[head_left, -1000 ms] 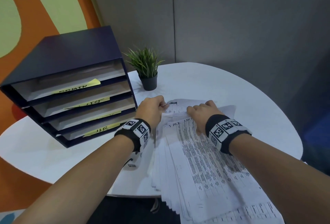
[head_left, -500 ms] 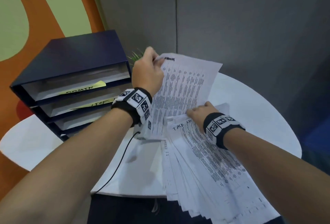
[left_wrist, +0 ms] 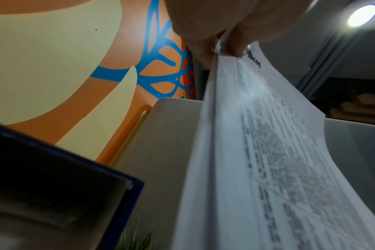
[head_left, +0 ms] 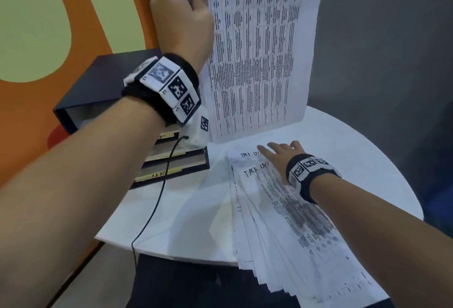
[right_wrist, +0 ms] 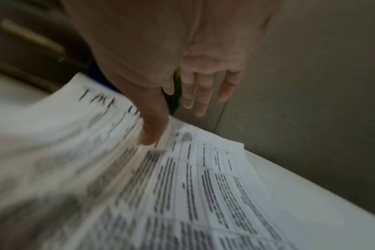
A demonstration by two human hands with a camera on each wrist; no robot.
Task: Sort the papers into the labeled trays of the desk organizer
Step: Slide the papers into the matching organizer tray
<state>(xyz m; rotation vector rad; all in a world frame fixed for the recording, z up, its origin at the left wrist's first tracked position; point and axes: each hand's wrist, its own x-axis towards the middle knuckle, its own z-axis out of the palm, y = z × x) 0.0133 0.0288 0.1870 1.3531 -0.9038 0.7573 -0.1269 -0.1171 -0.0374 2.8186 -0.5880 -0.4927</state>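
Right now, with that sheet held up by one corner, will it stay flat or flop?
Likely floppy: the sheet, pinched at its top corner by the left hand, already bows. Probably very light, since two fingertips carry it. It might flutter if swung quickly.

lifted sheet (head_left: 259, 57): top edge cut off by the head view at 12 o'clock; table text too blurred to read
left hand (head_left: 181, 10): fingertips cut off at 12 o'clock
desk organizer (head_left: 107, 82): upper trays and labels hidden behind the left forearm
paper stack (head_left: 294, 229): near end cut off at 5 o'clock; print smeared
right hand (right_wrist: 161, 55): motion-blurred in the wrist view
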